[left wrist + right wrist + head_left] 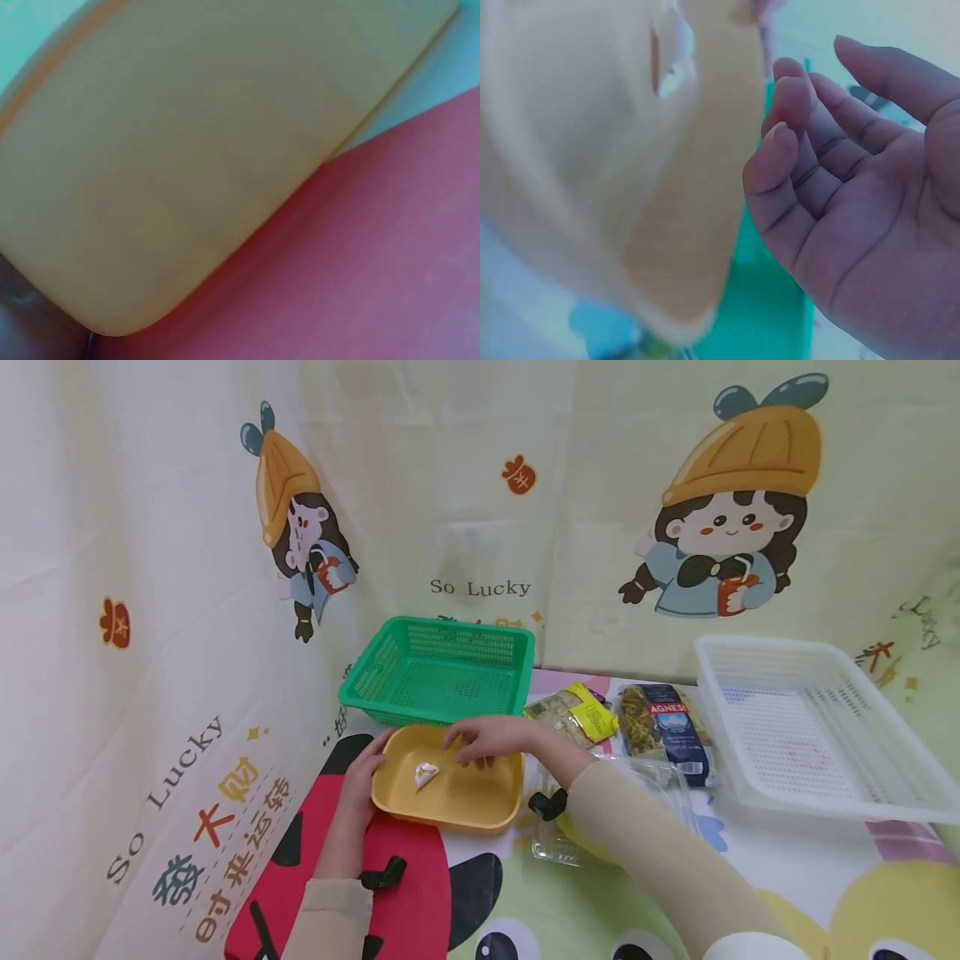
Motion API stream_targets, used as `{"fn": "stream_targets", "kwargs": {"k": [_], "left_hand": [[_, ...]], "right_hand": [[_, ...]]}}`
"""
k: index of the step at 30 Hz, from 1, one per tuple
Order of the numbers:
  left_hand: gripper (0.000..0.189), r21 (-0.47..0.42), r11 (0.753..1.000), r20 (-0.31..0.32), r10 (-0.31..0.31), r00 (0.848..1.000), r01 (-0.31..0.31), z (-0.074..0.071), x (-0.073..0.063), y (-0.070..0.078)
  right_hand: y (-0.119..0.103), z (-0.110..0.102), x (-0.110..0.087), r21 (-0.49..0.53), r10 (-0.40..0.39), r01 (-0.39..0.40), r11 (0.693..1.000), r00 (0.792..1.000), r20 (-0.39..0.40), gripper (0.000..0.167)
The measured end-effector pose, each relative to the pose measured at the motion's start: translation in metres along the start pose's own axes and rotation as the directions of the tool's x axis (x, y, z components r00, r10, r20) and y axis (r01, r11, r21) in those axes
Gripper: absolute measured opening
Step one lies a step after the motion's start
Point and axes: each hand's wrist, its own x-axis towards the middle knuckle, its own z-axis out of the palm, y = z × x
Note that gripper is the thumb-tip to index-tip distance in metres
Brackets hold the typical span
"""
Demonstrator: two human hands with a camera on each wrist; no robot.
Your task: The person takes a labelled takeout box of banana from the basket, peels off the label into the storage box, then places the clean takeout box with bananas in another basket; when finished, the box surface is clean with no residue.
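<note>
The left edge of the yellow tray (468, 803) is gripped by the fingers of the left hand (364, 768). 1 small white-and-yellow item (425, 775) is seen lying in the tray's left half. The right hand (489, 737) is held over the tray's far right part, fingers loosely curled, thumb apart, nothing grasped. The green basket (457, 685) is placed on the far side, and 1 AGNESI packet (667, 727) to the right

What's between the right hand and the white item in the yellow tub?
In the head view, only bare floor of the yellow tub shows between the right hand and the white item.
</note>
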Motion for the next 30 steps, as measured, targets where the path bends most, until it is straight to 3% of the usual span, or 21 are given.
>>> {"fn": "stream_targets", "kwargs": {"k": [3,5,7,10,12,14,17,19,21,24,26,30], "left_hand": [[0.046,0.12,0.992,-0.094,0.042,0.995,-0.031,-0.001,-0.003,0.004],[0.042,0.267,0.962,-0.162,0.104,0.981,-0.058,-0.001,-0.008,0.007],[0.04,0.411,0.907,-0.212,0.193,0.958,-0.092,0.001,-0.014,0.012],[0.035,0.585,0.793,-0.231,0.365,0.902,-0.171,0.008,-0.022,0.019],[0.033,0.621,0.739,-0.186,0.465,0.866,-0.263,0.02,-0.028,0.025],[0.032,0.615,0.71,-0.117,0.512,0.851,-0.342,0.042,-0.041,0.038],[0.031,0.539,0.737,0.0,0.485,0.874,-0.409,0.073,-0.052,0.046],[0.032,0.507,0.765,0.067,0.425,0.903,-0.397,0.094,-0.059,0.046],[0.032,0.471,0.793,0.126,0.374,0.919,-0.387,0.111,-0.059,0.036],[0.035,0.43,0.808,0.237,0.33,0.914,-0.403,0.142,-0.066,0.024],[0.038,0.391,0.822,0.307,0.308,0.901,-0.414,0.16,-0.068,0.014],[0.047,0.374,0.842,0.372,0.247,0.895,-0.388,0.189,-0.074,-0.002]], "right_hand": [[0.003,-0.012,-0.029,0.007,-0.003,0.003,1.0,0.999,-0.042,0.032],[0.007,-0.019,-0.052,0.016,-0.002,0.003,1.0,0.997,-0.079,0.03],[0.013,-0.026,-0.076,0.022,-0.006,0.009,1.0,0.993,-0.118,0.028],[0.025,-0.032,-0.115,0.045,0.001,0.007,0.999,0.984,-0.18,0.028],[0.035,-0.035,-0.14,0.057,0.018,-0.005,0.998,0.974,-0.224,0.03],[0.043,-0.035,-0.166,0.068,0.045,-0.028,0.997,0.96,-0.275,0.031],[0.054,-0.03,-0.201,0.078,0.086,-0.062,0.995,0.931,-0.356,0.032],[0.06,-0.025,-0.222,0.083,0.098,-0.07,0.994,0.909,-0.405,0.031],[0.067,-0.02,-0.241,0.091,0.113,-0.08,0.993,0.886,-0.451,0.032],[0.079,-0.011,-0.262,0.129,0.125,-0.07,0.989,0.859,-0.497,0.034],[0.088,-0.005,-0.272,0.154,0.136,-0.064,0.986,0.841,-0.523,0.036],[0.108,0.008,-0.288,0.213,0.166,-0.049,0.976,0.8,-0.577,0.04]]}}
